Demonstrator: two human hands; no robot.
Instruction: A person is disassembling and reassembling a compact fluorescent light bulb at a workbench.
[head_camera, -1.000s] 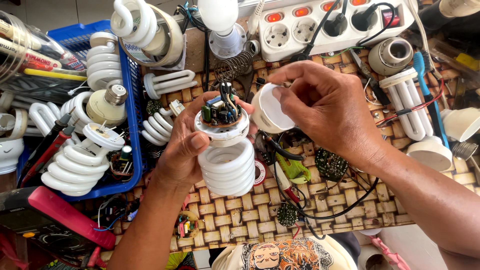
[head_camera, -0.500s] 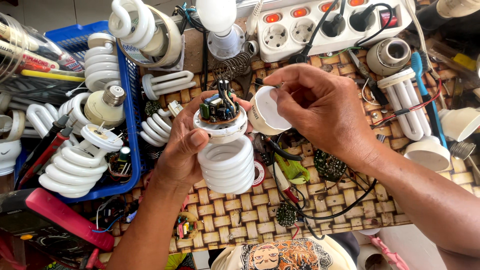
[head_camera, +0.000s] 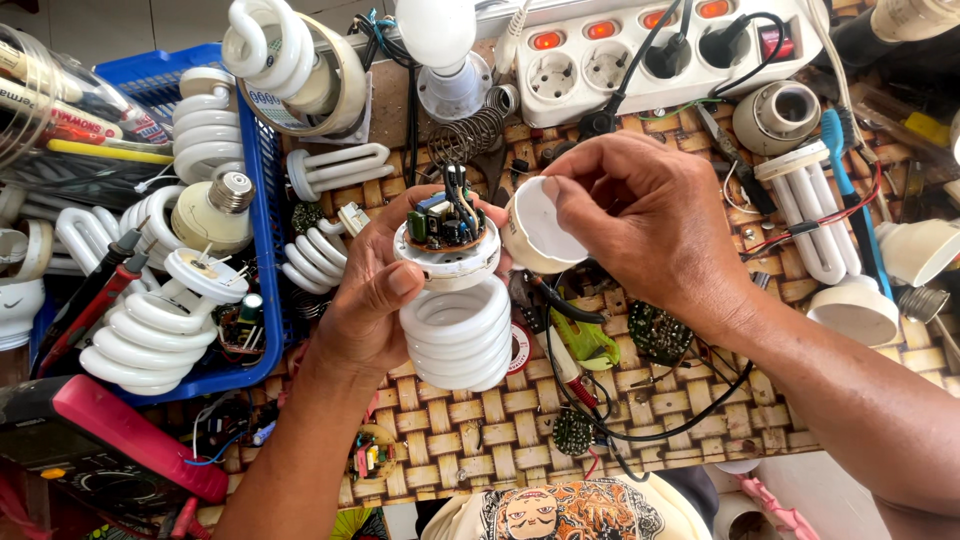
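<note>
- Spiral lamp (head_camera: 458, 335), circuit board (head_camera: 444, 222) exposed, mid-frame, clasped in left hand (head_camera: 370, 300).
- White base cap (head_camera: 535, 232) just right, pinched by right hand (head_camera: 650, 225).
- Woven desk (head_camera: 480, 430) beneath.

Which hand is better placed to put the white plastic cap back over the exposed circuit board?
Probably the right hand: it already holds the white plastic cap beside the circuit board, while the left hand grips the white spiral bulb.

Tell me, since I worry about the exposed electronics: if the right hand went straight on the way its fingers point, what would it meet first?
Probably the opened spiral lamp in the left hand: the right hand, holding the white base cap, points left at its circuit board. Depth is unclear.
</note>
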